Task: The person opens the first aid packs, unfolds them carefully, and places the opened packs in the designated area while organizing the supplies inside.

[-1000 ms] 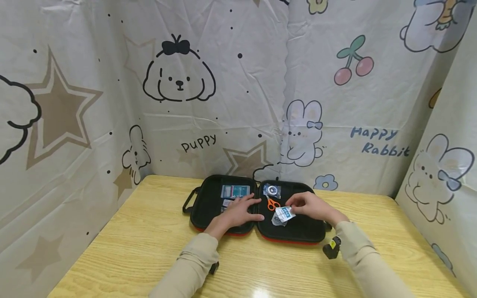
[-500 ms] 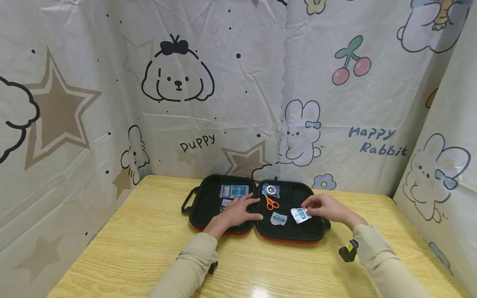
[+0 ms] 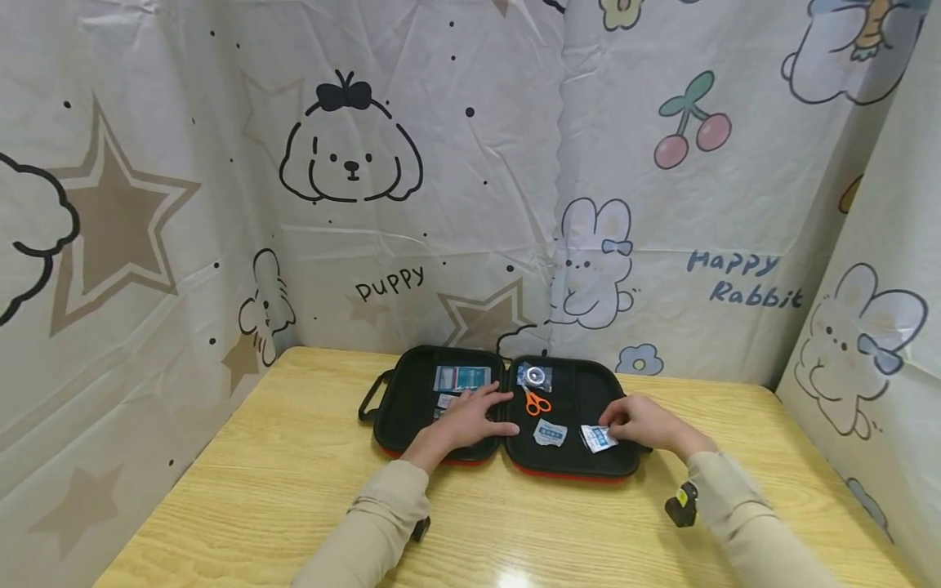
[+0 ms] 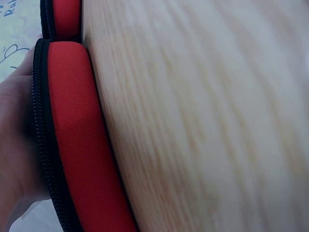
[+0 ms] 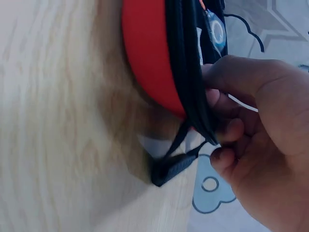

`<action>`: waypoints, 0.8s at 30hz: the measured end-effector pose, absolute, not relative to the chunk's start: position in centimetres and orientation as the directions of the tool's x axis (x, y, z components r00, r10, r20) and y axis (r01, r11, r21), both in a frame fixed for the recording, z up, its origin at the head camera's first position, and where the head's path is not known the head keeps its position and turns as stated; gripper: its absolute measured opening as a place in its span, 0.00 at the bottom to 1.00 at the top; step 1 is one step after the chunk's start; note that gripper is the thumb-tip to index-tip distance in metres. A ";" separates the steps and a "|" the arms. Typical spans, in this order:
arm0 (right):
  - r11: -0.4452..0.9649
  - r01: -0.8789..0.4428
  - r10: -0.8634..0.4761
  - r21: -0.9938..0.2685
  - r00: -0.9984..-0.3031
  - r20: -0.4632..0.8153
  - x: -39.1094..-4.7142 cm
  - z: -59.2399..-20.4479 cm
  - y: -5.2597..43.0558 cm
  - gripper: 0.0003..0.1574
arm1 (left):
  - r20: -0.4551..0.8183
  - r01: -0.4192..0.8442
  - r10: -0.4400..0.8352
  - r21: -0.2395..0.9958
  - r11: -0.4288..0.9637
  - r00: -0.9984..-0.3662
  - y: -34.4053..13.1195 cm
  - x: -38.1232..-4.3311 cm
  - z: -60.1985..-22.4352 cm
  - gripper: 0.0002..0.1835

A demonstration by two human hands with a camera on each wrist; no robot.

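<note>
A black-lined zip case (image 3: 415, 388) with a red shell lies unfolded on the table. My left hand (image 3: 469, 421) rests over its left half, fingers spread towards the hinge. In the right half, my right hand (image 3: 645, 421) pinches the edge of a small white-and-blue sachet (image 3: 597, 440), low over the lining. A second similar sachet (image 3: 550, 433) lies to its left. Orange-handled scissors (image 3: 538, 404) are behind that one. In the right wrist view, the case's rim (image 5: 186, 72) hides most of what the fingertips hold.
A clear-wrapped ring-shaped item (image 3: 535, 376) sits at the back of the right half. In the left half are a teal-and-white packet (image 3: 463, 377) and smaller packets partly under my hand. A carrying handle (image 3: 373, 398) sticks out left. A printed curtain (image 3: 441, 204) stands behind the table.
My right hand has carried the sachet rightward, away from the other sachet, then slightly lower towards the front right of the case. The left hand has stayed in place.
</note>
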State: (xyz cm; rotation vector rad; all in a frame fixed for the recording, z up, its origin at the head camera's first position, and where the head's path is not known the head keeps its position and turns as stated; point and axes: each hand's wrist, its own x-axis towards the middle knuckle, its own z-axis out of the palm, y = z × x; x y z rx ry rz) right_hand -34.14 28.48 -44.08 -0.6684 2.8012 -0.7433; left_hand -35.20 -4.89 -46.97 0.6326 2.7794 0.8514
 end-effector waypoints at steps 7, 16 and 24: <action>0.797 -0.389 -0.455 -0.462 -0.890 -0.036 -34.0 -44.1 26.8 0.05 | -0.030 0.348 0.443 0.573 0.742 -0.896 -4.9 -35.2 -46.9 0.38; 0.770 -0.388 -0.454 -0.507 -0.891 -0.006 -33.7 -44.3 24.8 0.08 | -0.021 0.368 0.459 0.565 0.738 -0.888 -4.9 -35.2 -46.8 0.39; 0.753 -0.346 -0.403 -0.560 -0.915 0.022 -33.7 -44.4 25.0 0.18 | -0.020 0.370 0.460 0.564 0.739 -0.888 -4.9 -35.2 -46.8 0.39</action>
